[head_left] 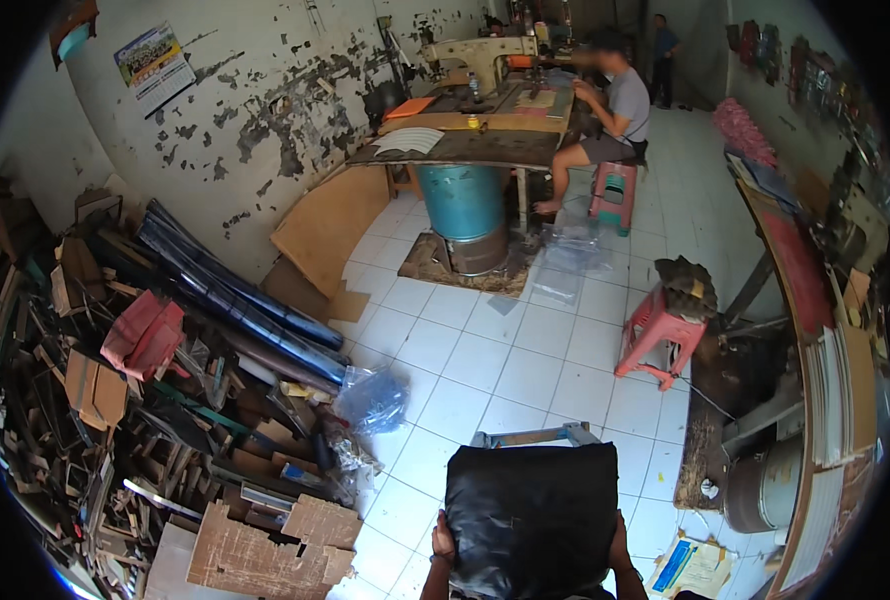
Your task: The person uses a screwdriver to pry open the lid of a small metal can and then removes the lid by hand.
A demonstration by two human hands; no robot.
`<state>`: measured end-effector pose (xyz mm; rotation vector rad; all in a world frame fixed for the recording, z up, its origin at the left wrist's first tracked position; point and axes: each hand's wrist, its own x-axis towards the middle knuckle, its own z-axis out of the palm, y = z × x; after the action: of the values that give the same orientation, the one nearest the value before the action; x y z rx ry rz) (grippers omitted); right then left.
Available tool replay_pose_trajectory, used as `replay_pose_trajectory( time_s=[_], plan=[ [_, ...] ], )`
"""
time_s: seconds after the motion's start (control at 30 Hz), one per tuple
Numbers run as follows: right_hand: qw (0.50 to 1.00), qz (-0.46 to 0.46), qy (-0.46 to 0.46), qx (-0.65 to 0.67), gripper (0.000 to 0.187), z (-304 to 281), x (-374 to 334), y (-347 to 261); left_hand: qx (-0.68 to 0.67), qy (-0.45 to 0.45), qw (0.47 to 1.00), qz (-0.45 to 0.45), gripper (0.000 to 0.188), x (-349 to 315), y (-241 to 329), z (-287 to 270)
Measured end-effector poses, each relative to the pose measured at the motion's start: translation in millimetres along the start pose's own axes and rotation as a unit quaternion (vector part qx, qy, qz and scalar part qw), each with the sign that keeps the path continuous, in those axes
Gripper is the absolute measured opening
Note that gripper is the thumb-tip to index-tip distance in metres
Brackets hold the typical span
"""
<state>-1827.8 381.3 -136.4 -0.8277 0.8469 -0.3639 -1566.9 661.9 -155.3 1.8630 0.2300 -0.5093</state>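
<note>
Running through the middle of the workshop, the white tiled floor (495, 375) separates its contents. At left, a heap of wood and board scraps (35, 440) is piled against the wall, presumably to keep the walkway passable. At the far end of the open tiles stands the work surface (515, 145), with a seated person (627, 105) at its right side. Long rolls of dark sheeting (240, 295) lie slantwise along the heap, probably because their length suits no upright storage. A blue drum (462, 205) stands under the near edge of the surface, seemingly as a prop. Right of centre, a red stool (655, 335) bears a dark bundle (687, 288), perhaps to keep it off the tiles. At bottom centre, directly before the wearer, is a black cushion (532, 520); a blue-grey frame (535, 437) shows just beyond its far edge, and whether the two are joined cannot be told. The left hand (443, 540) and right hand (620, 545) grip the cushion from opposite sides, likely for balance. Both forearms enter from below, roughly parallel, fingers pointing forward; any fingers beneath the cushion are hidden.
</note>
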Motion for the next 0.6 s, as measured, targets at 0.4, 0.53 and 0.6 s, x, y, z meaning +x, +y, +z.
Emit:
replay_pose_trajectory(
  time_s=[0.4,0.53,0.6],
  plan=[
    [0.997,-0.021,0.039,-0.068,0.07,273,173,-63,-0.19,-0.095,0.976,-0.046,0.075,308,123,-69],
    [0.997,-0.019,0.058,-0.055,0.071,339,245,-71,-0.2,-0.103,0.973,-0.047,0.075,409,168,-67],
    [0.999,-0.003,0.04,-0.033,0.072,369,284,-65,-0.206,-0.111,0.967,-0.106,0.072,466,163,-82]
  ],
)
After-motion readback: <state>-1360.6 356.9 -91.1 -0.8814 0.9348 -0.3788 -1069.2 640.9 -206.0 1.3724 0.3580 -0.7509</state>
